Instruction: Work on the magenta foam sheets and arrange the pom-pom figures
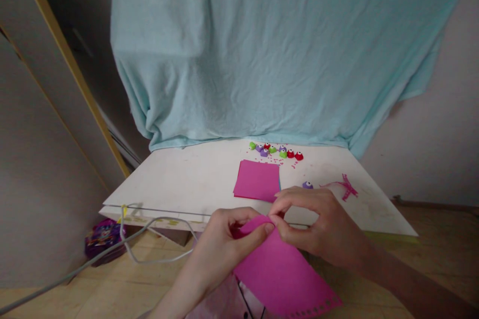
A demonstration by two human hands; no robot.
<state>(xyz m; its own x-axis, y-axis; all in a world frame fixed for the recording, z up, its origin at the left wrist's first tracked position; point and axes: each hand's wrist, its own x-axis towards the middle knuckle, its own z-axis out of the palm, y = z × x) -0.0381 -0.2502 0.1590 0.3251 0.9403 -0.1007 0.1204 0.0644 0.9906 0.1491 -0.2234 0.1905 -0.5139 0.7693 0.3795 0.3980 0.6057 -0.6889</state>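
Note:
A magenta sheet of paper hangs from both hands just in front of the table edge, with a row of punched holes along its lower edge. My left hand pinches its upper left part between thumb and fingers. At the top corner, the thumb and index finger of my right hand pinch the paper. Just beyond lies a stack of magenta paper squares. A purple craft punch rests on the table past my right hand.
Several small red, green and purple punches stand at the back among scattered pink bits. Pink perforated scraps lie to the right on the white table. A grey cable loops at the left; a blue cloth hangs behind.

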